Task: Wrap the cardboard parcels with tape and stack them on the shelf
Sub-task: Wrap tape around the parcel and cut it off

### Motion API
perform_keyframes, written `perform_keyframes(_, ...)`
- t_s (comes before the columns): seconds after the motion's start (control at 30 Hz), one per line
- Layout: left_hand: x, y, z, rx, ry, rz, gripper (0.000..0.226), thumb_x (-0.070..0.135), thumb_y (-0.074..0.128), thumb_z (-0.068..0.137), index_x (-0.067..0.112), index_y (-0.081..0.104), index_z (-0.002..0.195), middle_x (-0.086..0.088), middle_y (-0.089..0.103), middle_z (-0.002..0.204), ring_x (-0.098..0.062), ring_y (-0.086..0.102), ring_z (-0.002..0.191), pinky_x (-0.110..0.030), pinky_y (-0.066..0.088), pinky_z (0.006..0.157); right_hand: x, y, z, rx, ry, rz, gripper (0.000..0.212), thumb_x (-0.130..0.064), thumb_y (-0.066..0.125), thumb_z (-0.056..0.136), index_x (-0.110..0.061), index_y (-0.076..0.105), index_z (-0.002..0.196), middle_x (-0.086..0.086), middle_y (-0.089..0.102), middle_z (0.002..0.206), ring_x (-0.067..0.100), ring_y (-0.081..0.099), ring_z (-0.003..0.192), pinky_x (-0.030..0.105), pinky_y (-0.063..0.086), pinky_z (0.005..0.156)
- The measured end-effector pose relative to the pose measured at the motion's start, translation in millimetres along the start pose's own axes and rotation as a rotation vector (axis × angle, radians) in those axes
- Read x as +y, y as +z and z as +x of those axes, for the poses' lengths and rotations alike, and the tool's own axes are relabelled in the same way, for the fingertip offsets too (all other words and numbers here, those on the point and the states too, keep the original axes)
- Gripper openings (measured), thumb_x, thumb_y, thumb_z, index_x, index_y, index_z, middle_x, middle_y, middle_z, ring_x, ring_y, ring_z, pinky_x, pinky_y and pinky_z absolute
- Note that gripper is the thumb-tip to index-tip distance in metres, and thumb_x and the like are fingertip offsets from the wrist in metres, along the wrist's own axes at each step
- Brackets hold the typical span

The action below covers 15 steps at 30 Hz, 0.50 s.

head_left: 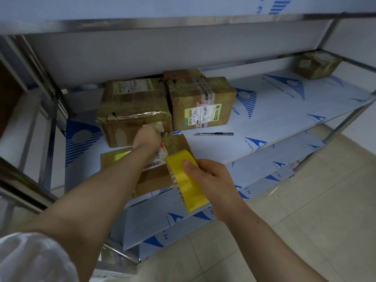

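A flat parcel is laid at the front edge of the shelf. A yellow tape roll is gripped just above it by the right hand. The left hand is set at the parcel's far edge, but its grip cannot be told. Larger parcels are kept just behind, and a knife is left near them.

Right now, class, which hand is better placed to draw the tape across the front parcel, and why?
Probably the right hand: it grips the yellow tape roll beside the front parcel, while the left hand is busy at that parcel's far edge.
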State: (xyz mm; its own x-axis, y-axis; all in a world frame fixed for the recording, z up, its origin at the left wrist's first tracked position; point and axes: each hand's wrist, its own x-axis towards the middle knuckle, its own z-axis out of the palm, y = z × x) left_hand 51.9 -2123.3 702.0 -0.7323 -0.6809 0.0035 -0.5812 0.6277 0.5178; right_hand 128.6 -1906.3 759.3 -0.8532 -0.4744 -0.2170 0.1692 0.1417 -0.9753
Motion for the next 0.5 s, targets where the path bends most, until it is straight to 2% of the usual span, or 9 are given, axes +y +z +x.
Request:
perform_keyframes(0.07, -0.6, 0.9, -8.6, 0.185, 0.166, -0.123, 0.027, 0.022, 0.044, 0.098, 0.006, 0.065, 0.105, -0.015, 0.067, 0.103, -0.033, 0.061, 0.097, -0.030, 0.039, 0.071, -0.5, -0.7, -1.0, -0.001, 0.005, 0.001, 0.033, -0.029, 0.064, 0.089, 0.003, 0.068, 0.094, 0.033, 0.060, 0.102, 0.038, 0.060, 0.073, 0.030, 0.047, 0.063)
perform_keyframes(0.1, 0.3, 1.7, -13.0, 0.206, 0.289, -0.141, 0.027, 0.023, 0.045, 0.098, 0.008, 0.065, 0.108, -0.014, 0.067, 0.105, -0.032, 0.061, 0.098, -0.029, 0.039, 0.072, -0.5, -0.9, -0.7, -0.009, 0.009, 0.013, 0.026, -0.029, 0.064, 0.089, -0.003, 0.071, 0.089, 0.028, 0.064, 0.098, 0.026, 0.061, 0.070, 0.027, 0.049, 0.060)
perform_keyframes(0.17, 2.2, 7.6, -18.8, 0.053, 0.487, -0.046, 0.035, 0.031, 0.044, 0.100, 0.012, 0.060, 0.124, -0.014, 0.063, 0.120, -0.031, 0.058, 0.110, -0.032, 0.042, 0.083, -0.1, -0.5, -0.9, -0.026, 0.007, 0.031, 0.020, -0.029, 0.064, 0.089, -0.011, 0.071, 0.083, 0.021, 0.068, 0.091, 0.015, 0.061, 0.067, 0.021, 0.051, 0.055)
perform_keyframes(0.23, 2.9, 13.5, -18.6, -0.150, 0.490, 0.139, 0.045, 0.042, 0.037, 0.100, 0.016, 0.052, 0.134, -0.013, 0.056, 0.132, -0.030, 0.053, 0.119, -0.035, 0.042, 0.091, 2.7, -0.1, -1.4, -0.014, -0.008, 0.028, 0.024, -0.032, 0.064, 0.088, -0.009, 0.069, 0.082, 0.018, 0.066, 0.089, 0.011, 0.060, 0.065, 0.017, 0.050, 0.053)
perform_keyframes(0.27, 3.3, 15.0, -16.8, -0.188, 0.474, 0.187, 0.047, 0.044, 0.034, 0.100, 0.018, 0.051, 0.134, -0.012, 0.056, 0.133, -0.030, 0.052, 0.119, -0.036, 0.042, 0.091, 5.3, -0.1, -2.5, -0.004, -0.018, 0.021, 0.028, -0.035, 0.063, 0.088, -0.008, 0.068, 0.083, 0.018, 0.065, 0.088, 0.010, 0.059, 0.064, 0.016, 0.049, 0.053)
perform_keyframes(0.33, 4.6, 16.7, -13.9, -0.198, 0.466, 0.202, 0.047, 0.046, 0.032, 0.100, 0.016, 0.054, 0.130, -0.012, 0.058, 0.129, -0.030, 0.054, 0.116, -0.037, 0.043, 0.089, 12.6, -0.9, -5.1, -0.013, -0.016, 0.022, 0.033, -0.043, 0.063, 0.085, -0.010, 0.069, 0.084, 0.013, 0.068, 0.084, 0.008, 0.061, 0.064, 0.014, 0.049, 0.054)
perform_keyframes(0.43, 5.4, 18.9, -11.0, -0.193, 0.456, 0.197, 0.048, 0.047, 0.032, 0.100, 0.012, 0.056, 0.122, -0.015, 0.061, 0.122, -0.031, 0.056, 0.110, -0.035, 0.043, 0.083, 20.7, -1.0, -9.4, -0.044, -0.004, 0.108, 0.022, -0.039, 0.062, 0.086, -0.029, 0.073, 0.070, -0.008, 0.071, 0.070, -0.001, 0.064, 0.062, 0.008, 0.047, 0.052)
perform_keyframes(0.5, 5.1, 19.8, -12.3, -0.188, 0.451, 0.205, 0.049, 0.048, 0.031, 0.100, 0.012, 0.056, 0.122, -0.015, 0.061, 0.122, -0.031, 0.056, 0.110, -0.035, 0.042, 0.081, 24.9, 0.0, -11.0, -0.028, -0.047, 0.116, 0.020, -0.039, 0.061, 0.084, -0.029, 0.072, 0.072, -0.009, 0.071, 0.070, 0.001, 0.065, 0.064, 0.011, 0.050, 0.056)
